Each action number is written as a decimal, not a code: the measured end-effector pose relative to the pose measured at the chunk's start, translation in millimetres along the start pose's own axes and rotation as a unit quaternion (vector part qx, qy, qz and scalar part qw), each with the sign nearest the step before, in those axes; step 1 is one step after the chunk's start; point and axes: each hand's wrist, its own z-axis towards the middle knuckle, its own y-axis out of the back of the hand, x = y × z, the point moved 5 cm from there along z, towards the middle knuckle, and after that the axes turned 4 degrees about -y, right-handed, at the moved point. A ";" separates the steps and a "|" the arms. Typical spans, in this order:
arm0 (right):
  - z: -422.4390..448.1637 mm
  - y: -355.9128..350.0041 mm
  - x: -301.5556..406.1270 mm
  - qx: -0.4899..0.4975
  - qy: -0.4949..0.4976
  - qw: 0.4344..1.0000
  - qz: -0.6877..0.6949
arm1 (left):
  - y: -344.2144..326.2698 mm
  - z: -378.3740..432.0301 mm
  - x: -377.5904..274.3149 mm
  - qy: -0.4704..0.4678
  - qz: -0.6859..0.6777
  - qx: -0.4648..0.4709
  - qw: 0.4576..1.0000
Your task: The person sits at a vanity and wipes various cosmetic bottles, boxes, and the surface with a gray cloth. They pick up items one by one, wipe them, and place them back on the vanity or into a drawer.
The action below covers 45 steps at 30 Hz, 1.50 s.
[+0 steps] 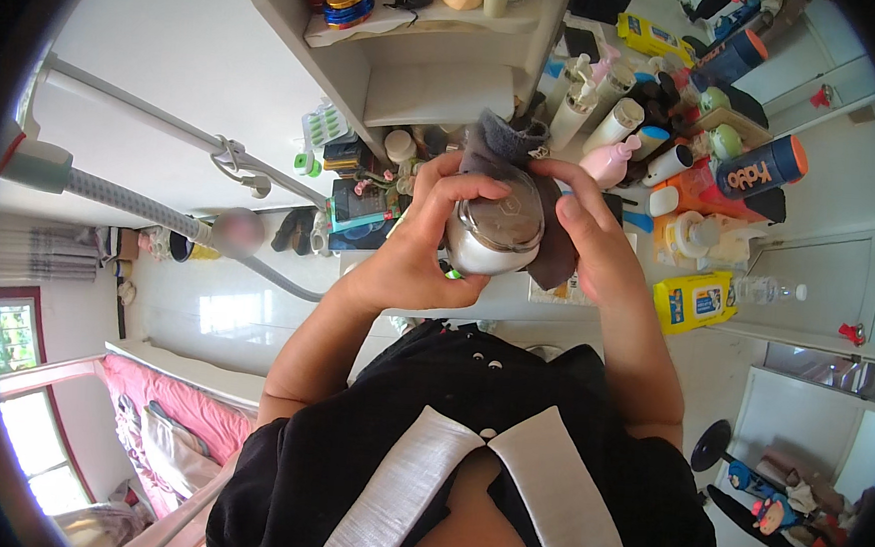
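A white cosmetic jar with a shiny lid (496, 228) is held up in front of my chest, tilted. My left hand (428, 239) grips it, with fingers over the lid and the thumb beneath. A dark grey cloth (556, 243) hangs behind and along the right side of the jar, its bunched part rising above the lid. My right hand (591, 226) holds this cloth, thumb and fingers bent around it close to the jar. The jar's underside is hidden from view.
Several pump bottles (573, 113) crowd the dresser at the right, with a yellow wipes pack (695, 300) and a plastic bottle (767, 290) nearer. A white shelf unit (437, 93) stands ahead. A flexible grey arm (138, 199) reaches in from the left.
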 end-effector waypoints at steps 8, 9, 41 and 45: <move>-25.7 17.3 -17.5 -0.013 -0.027 0.982 -0.186 | -3.6 -3.9 -4.4 -0.055 0.105 -0.040 0.992; -23.6 18.9 -21.3 -0.004 -0.056 0.987 -0.153 | -7.3 -4.1 -4.6 -0.063 0.103 -0.029 0.992; 61.5 -26.7 -50.3 0.081 -0.084 0.972 0.205 | 34.5 12.9 8.8 -0.047 0.055 -0.159 0.985; 59.4 -35.1 -59.8 0.029 -0.134 0.960 0.243 | 38.8 17.2 34.0 0.073 0.104 -0.312 0.942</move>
